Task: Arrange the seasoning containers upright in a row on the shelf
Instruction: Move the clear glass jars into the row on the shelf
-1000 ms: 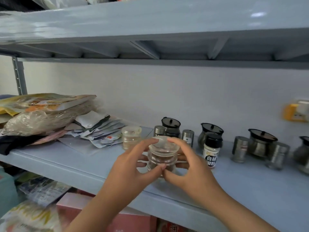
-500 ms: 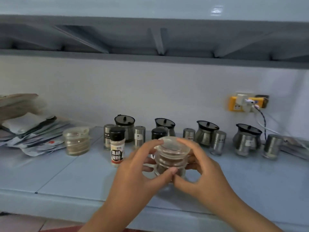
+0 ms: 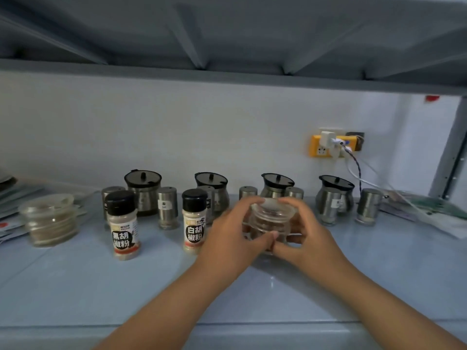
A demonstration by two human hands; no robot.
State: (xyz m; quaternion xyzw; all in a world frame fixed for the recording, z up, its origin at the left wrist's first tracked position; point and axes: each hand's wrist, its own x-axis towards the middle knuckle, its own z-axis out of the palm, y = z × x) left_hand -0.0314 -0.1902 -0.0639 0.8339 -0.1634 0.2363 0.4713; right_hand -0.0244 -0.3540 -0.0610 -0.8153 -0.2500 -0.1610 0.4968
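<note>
Both hands wrap a clear glass jar point(image 3: 271, 218) with a clear lid, upright, low over the blue shelf point(image 3: 252, 294) near its middle. My left hand point(image 3: 232, 236) holds its left side, my right hand point(image 3: 305, 233) its right side, thumbs meeting in front. To the left stand a white pepper bottle point(image 3: 194, 221) and a black pepper bottle point(image 3: 123, 226), both black-capped and upright. A second clear jar point(image 3: 49, 219) of brown powder stands far left. Behind, along the wall, stand several steel pots point(image 3: 143, 192) with dark lids and several steel shakers point(image 3: 167, 207).
Packets point(image 3: 10, 198) lie at the far left of the shelf. Flat packets and cables point(image 3: 429, 210) lie at the right near a yellow wall socket point(image 3: 326, 146). A shelf post point(image 3: 449, 160) rises at the right. The upper shelf point(image 3: 227, 72) hangs close overhead.
Both hands have carried the clear jar rightward along the shelf and lower toward its surface; the view has panned right. The pepper bottles now lie to its left.
</note>
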